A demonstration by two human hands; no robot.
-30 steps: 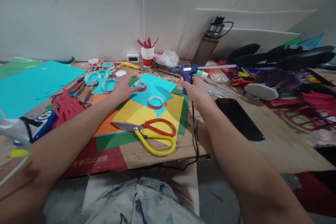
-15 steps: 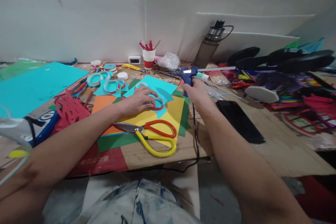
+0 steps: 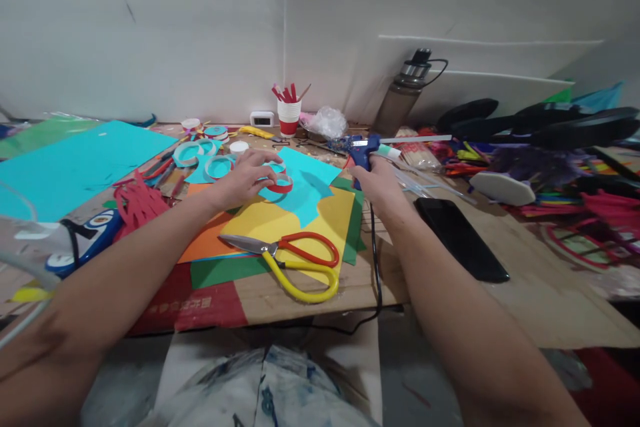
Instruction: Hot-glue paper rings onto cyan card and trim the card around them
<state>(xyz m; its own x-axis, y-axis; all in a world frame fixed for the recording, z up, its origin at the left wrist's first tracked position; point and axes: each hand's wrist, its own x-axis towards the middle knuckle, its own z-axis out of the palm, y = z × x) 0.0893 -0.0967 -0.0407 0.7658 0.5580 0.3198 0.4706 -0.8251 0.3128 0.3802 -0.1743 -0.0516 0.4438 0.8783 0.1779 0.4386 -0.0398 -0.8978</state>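
Observation:
My left hand [image 3: 245, 179] is closed, its fingertips on a pair of red-and-white paper rings [image 3: 281, 185] that rest over a cut sheet of light-blue paper [image 3: 310, 177]. Part of the rings is hidden behind the fingers. In my right hand [image 3: 377, 180] is the handle of a blue hot glue gun [image 3: 364, 152], with a long white glue stick [image 3: 423, 139] out of its back and its nozzle pointing left. More paper rings [image 3: 219, 168] stand on light-blue paper left of my left hand. Large scissors [image 3: 270, 250] with red and yellow handles lie in front, on yellow paper [image 3: 245, 221].
A black phone [image 3: 460, 239] lies right of my right forearm, and the glue gun's cord [image 3: 374, 260] runs over the table edge. At the back stand a paper cup [image 3: 289, 119] with red sticks and a bottle [image 3: 400, 103]. Red paper strips [image 3: 140, 203] lie left.
My left hand has moved left, and the paper rings under its fingers have shifted left with it. My right hand still holds the glue gun in about the same place.

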